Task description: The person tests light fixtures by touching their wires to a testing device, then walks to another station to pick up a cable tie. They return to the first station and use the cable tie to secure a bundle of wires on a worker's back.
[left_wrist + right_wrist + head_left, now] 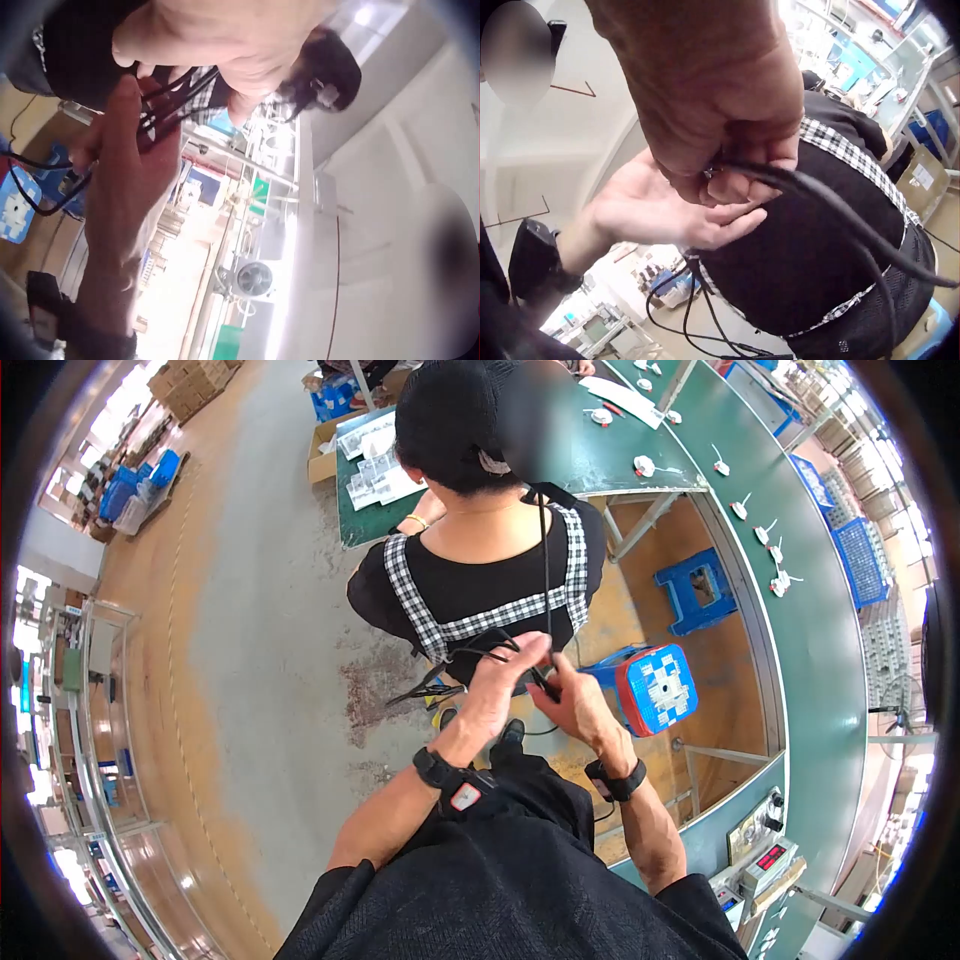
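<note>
Both your hands are working close together, just behind the back of the seated person (480, 560) in front of you. Your right hand (575, 700) is pinching one of the black cables (468, 656) between the thumb and curled fingers (742, 184). In the right wrist view, that strand is running out of the pinch and down across the person's black top. Your left hand (495, 688) is lying right against the right one, fingertips touching it. It is holding several loops of the same cables under the thumb, and the loops are hanging out to the left of the hand and below it.

To your left, the grey floor (250, 660) is lying wide and open, with shelving only at its far edge. The right side is tighter. A blue stool (655, 688) with a white-patterned top is standing near your right hand. Beyond it, the curved edge of the green table (830, 690) is sweeping round from the top of the view to the lower right. A second blue stool (700, 588) is sitting inside that curve, well apart from your hands. Small white parts (775, 555) are lying in a row along the table's surface, near its inner edge.
</note>
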{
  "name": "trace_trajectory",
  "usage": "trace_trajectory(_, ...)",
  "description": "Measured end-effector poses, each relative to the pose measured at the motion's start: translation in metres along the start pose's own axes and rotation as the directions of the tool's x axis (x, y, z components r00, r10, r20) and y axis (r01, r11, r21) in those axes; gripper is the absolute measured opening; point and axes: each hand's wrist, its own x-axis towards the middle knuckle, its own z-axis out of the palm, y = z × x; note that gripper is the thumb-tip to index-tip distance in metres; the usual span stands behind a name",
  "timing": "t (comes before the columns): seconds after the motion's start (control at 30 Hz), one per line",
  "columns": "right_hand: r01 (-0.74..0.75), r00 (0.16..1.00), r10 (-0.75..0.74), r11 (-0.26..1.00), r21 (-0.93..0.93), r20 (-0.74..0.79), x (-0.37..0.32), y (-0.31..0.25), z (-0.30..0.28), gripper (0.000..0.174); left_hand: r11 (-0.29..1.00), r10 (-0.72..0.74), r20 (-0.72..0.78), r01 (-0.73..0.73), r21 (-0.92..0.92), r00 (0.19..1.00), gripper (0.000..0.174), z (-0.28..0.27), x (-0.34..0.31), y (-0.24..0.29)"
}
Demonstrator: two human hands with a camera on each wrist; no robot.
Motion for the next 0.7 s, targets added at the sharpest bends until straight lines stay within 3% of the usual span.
trace_trajectory(0.03, 0.049, 0.999, -0.049, 0.996, -0.068, 0.008, 0.000, 0.011, 0.011, 0.040, 0.996, 0.073, 0.024, -0.074, 0.052, 0.997, 0.042, 0.009, 0.000, -0.002)
trace_trajectory(0.07, 0.132, 0.991, -0.131, 0.987, -0.094, 0.021, 0.001, 0.022, 0.019, 0.027, 0.991, 0.060, -0.016, -0.058, 0.119, 0.998, 0.041, 0.020, 0.000, -0.002)
trace_trajectory(0.17, 0.111, 0.989, -0.114, 0.993, 0.039, 0.097, 0.001, 0.021, 0.009, 0.019, 0.980, 0.115, -0.001, -0.113, 0.163, 0.993, 0.041, 0.024, 0.009, -0.009)
trace_trajectory(0.2, 0.068, 0.991, -0.088, 0.979, 0.192, 0.097, -0.001, 0.028, 0.013, 0.018, 0.961, 0.109, 0.024, -0.111, 0.255, 0.994, 0.043, 0.024, 0.005, -0.008)
trace_trajectory(0.23, 0.271, 0.963, -0.269, 0.956, 0.115, -0.034, -0.002, 0.040, 0.021, 0.030, 0.899, 0.298, 0.027, -0.291, 0.329, 0.954, 0.048, 0.027, 0.005, -0.017)
trace_trajectory(0.33, 0.108, 0.994, -0.108, 0.993, 0.040, 0.011, -0.005, 0.049, 0.031, 0.046, 0.868, 0.242, -0.046, -0.195, 0.456, 0.969, 0.054, 0.024, 0.009, -0.021)
trace_trajectory(0.43, 0.000, 0.999, -0.001, 1.000, 0.007, 0.055, 0.000, 0.038, 0.025, 0.050, 0.823, 0.356, -0.088, -0.267, 0.501, 0.930, 0.054, 0.012, 0.039, -0.062)
trace_trajectory(0.5, 0.016, 0.999, -0.018, 0.997, -0.071, -0.031, -0.005, 0.034, 0.017, 0.055, 0.607, 0.528, -0.024, -0.357, 0.710, 0.849, 0.040, 0.010, 0.045, -0.065)
trace_trajectory(0.57, -0.039, 0.998, 0.034, 0.993, -0.114, -0.047, -0.012, 0.029, 0.002, 0.059, 0.257, 0.646, 0.167, -0.419, 0.871, 0.745, 0.034, 0.000, 0.053, -0.066)
trace_trajectory(0.6, -0.087, 0.993, 0.083, 0.995, -0.052, -0.079, -0.016, 0.036, -0.003, 0.058, 0.198, 0.639, 0.191, -0.399, 0.895, 0.745, 0.029, -0.004, 0.056, -0.063)
trace_trajectory(0.63, -0.113, 0.991, 0.112, 0.994, -0.012, -0.073, -0.014, 0.042, -0.011, 0.055, 0.327, 0.548, 0.177, -0.404, 0.854, 0.818, 0.032, -0.010, 0.061, -0.060)
trace_trajectory(0.7, -0.196, 0.978, 0.201, 0.977, 0.081, -0.055, -0.023, 0.052, -0.023, 0.051, 0.376, 0.500, 0.120, -0.340, 0.862, 0.858, 0.046, -0.005, 0.058, -0.053)
